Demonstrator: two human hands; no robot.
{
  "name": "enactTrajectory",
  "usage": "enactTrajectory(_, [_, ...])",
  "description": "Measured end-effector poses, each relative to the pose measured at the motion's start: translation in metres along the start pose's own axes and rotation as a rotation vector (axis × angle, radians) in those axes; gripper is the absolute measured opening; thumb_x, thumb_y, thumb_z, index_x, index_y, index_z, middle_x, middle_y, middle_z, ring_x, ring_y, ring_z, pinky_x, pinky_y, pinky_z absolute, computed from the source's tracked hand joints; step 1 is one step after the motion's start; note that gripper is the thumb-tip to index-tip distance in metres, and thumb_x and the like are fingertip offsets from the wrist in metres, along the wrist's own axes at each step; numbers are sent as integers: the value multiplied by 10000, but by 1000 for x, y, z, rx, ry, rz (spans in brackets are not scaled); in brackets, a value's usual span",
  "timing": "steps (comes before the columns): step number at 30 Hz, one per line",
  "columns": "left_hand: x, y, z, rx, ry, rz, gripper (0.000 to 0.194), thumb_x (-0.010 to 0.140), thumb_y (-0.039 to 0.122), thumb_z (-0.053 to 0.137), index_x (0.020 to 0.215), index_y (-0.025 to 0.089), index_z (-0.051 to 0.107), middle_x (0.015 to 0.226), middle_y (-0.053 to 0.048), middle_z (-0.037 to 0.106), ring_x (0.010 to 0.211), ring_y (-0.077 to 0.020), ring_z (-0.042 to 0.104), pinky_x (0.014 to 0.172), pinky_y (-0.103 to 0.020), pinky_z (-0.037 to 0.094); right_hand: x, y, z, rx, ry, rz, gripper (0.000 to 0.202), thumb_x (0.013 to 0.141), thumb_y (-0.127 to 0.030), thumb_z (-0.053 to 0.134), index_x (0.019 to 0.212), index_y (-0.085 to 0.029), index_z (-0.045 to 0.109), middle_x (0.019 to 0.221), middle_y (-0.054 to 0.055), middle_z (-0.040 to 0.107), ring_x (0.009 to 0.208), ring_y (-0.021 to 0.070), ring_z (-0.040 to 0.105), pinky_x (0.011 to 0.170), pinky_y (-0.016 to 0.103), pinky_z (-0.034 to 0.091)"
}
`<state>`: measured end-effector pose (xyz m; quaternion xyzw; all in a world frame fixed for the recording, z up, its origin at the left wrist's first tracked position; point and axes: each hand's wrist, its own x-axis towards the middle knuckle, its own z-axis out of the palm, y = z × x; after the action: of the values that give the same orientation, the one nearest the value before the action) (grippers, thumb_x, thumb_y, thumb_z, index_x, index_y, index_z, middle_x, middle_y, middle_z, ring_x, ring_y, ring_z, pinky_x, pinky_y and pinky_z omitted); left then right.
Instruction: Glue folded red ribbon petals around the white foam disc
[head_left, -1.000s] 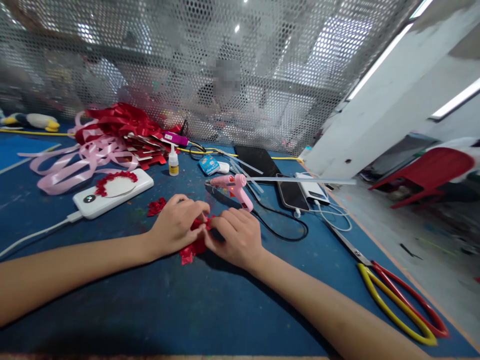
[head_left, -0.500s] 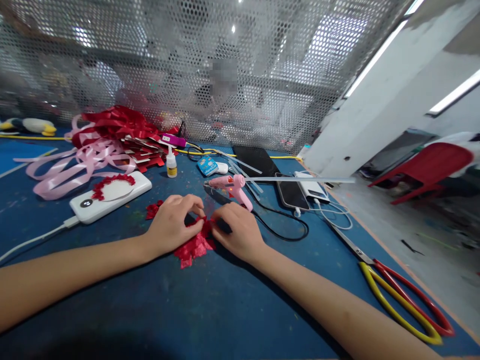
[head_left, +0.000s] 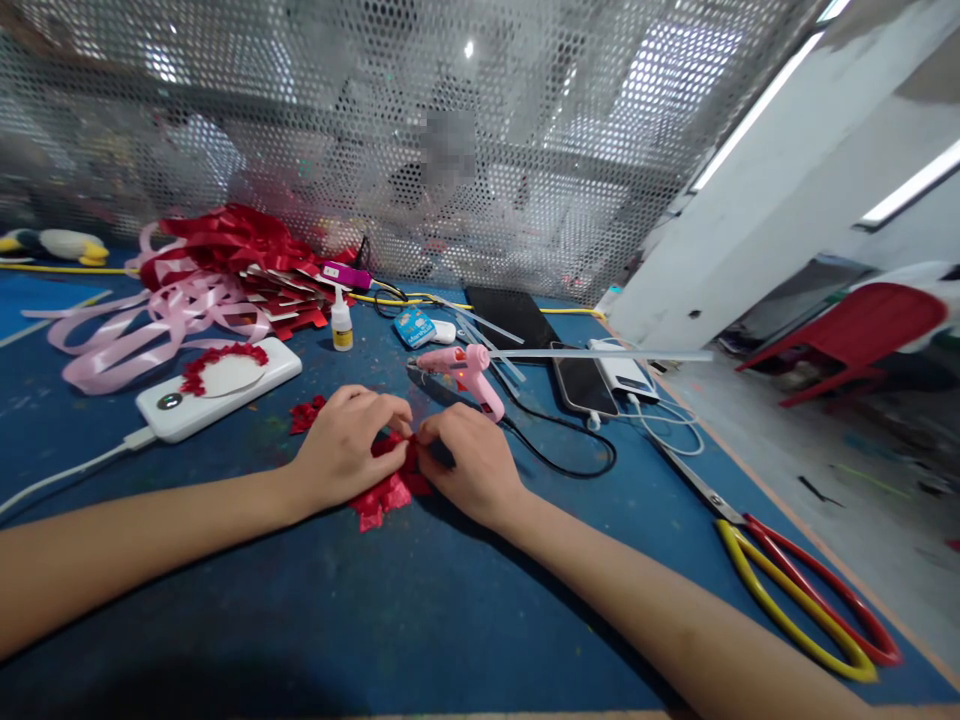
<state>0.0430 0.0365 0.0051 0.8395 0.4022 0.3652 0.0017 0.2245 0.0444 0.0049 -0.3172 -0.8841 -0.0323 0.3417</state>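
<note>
Close together over the blue table, my left hand (head_left: 356, 440) and my right hand (head_left: 469, 455) pinch a piece of red satin ribbon (head_left: 411, 452) between their fingertips. Below them lies a pile of red ribbon pieces (head_left: 381, 498), partly covered by my left hand. A smaller red bunch (head_left: 306, 413) sits just behind my left wrist. Beyond my right hand rests a pink glue gun (head_left: 469, 370), with a long clear glue stick (head_left: 600, 354) jutting from its back. On the white power bank (head_left: 176, 412) at left lies a white disc (head_left: 232, 376) edged with gathered red ribbon.
Pink ribbon (head_left: 112, 350) and heaped red ribbon (head_left: 240, 240) lie at back left, beside a small glue bottle (head_left: 342, 328). A phone (head_left: 583, 385) and large scissors (head_left: 795, 590) are on the right. A perforated metal screen (head_left: 337, 130) stands behind the table.
My right hand has shifted slightly left, so the fingertips of both hands are closer together at the ribbon. The whole view has moved slightly.
</note>
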Motion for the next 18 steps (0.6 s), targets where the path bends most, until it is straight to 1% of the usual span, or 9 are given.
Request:
enactTrajectory(5, [0, -1, 0, -6, 30, -1, 125, 775, 184, 559, 882, 215, 502, 794, 17, 671, 762, -163, 604, 769, -319, 403, -1, 0, 1, 45, 9, 90, 86, 742, -116, 524, 761, -197, 507, 718, 21, 631, 678, 149, 561, 628, 259, 415])
enactTrajectory(9, [-1, -2, 0, -77, 16, -4, 132, 778, 157, 550, 886, 214, 499, 810, 14, 654, 780, -157, 586, 781, -313, 414, -2, 0, 0, 73, -7, 119, 92, 740, -119, 533, 764, -202, 502, 731, 22, 630, 694, 151, 570, 642, 264, 428])
enactTrajectory(13, [-1, -3, 0, -101, 6, 24, 139, 779, 136, 545, 883, 213, 495, 818, 8, 640, 794, -157, 575, 792, -317, 416, -1, 0, -1, 106, -1, 108, 111, 735, -102, 536, 765, -202, 497, 750, 25, 634, 718, 150, 573, 657, 263, 439])
enactTrajectory(18, [-1, -4, 1, -102, -10, 63, 149, 795, 137, 533, 914, 207, 478, 832, 5, 633, 812, -154, 571, 803, -317, 417, -1, 0, -1, 117, 20, 47, 121, 739, -82, 518, 754, -201, 499, 743, 19, 639, 712, 143, 556, 649, 257, 436])
